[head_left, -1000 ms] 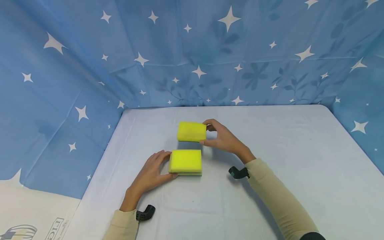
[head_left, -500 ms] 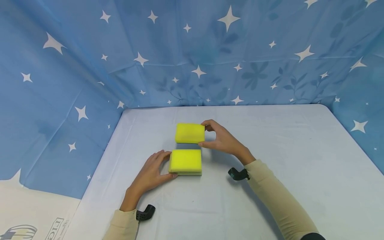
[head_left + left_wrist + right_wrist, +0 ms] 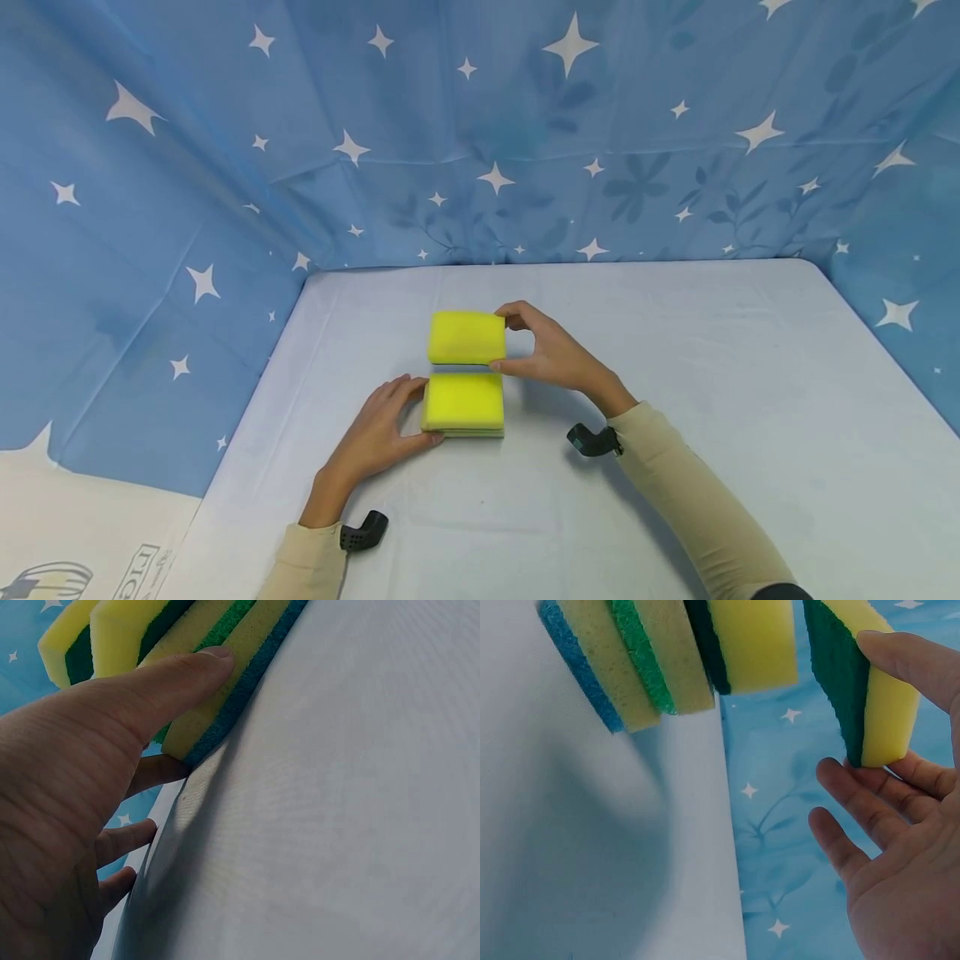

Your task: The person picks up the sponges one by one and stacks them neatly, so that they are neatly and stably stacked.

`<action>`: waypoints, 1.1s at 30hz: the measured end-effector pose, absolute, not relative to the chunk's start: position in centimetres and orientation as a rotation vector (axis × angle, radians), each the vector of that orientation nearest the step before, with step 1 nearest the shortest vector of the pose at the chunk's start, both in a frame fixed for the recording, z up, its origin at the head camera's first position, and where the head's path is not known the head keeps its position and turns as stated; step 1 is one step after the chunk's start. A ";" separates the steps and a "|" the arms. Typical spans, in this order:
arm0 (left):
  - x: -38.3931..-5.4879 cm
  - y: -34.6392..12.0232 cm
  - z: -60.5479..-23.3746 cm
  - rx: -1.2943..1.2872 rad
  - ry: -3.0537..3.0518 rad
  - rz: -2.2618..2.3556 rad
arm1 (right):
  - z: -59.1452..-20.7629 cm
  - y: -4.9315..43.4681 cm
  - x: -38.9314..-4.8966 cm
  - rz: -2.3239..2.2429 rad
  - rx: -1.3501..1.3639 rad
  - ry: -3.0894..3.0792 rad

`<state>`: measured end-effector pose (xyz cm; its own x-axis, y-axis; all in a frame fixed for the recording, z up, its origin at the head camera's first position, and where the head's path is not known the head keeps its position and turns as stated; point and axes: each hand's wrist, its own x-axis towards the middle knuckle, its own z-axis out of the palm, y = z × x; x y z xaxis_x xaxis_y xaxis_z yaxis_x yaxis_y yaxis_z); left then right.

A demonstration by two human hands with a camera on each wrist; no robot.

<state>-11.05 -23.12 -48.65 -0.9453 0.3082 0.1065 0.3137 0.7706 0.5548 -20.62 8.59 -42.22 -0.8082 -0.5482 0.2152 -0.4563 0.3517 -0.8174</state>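
Three kitchen sponges lie stacked on the white table; in the head view only the yellow top sponge [image 3: 465,400] and the layers' front edges show. The right wrist view shows the stack's sides: a blue-scourer bottom sponge [image 3: 619,667], a green-scourer middle sponge [image 3: 675,660], and a dark green scourer under the top one. My left hand [image 3: 382,429] grips the stack from the left, thumb at the near side. Just behind and above the stack, my right hand [image 3: 551,350] pinches another yellow sponge [image 3: 467,338] by its right end, dark green scourer [image 3: 844,682] downward, apart from the stack.
The white-covered table [image 3: 675,483] extends around both hands. A blue star-patterned curtain [image 3: 420,108] hangs behind it and at the sides. A pale printed sheet [image 3: 90,517] shows at the lower left. Each wrist carries a small black camera [image 3: 365,532].
My right hand has moved the held sponge slightly left and nearer to the stack, narrowing the gap between them in the head view. The left hand and the stack have stayed still.
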 end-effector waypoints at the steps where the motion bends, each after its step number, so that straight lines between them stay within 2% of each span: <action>1: -11.0 -23.1 -48.6 -0.514 -2.951 -0.925 | -42.2 8.5 -20.6 -1.463 -0.941 2.504; 33: -10.9 -23.1 -48.2 -0.481 -2.970 -0.947 | -41.8 8.0 -18.5 -1.430 -0.981 2.493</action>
<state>-10.90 -23.14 -48.22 -0.9534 0.2910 0.0797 0.2834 0.7730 0.5675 -18.54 8.05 -41.83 -0.7863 -0.5782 0.2180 -0.4800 0.3494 -0.8047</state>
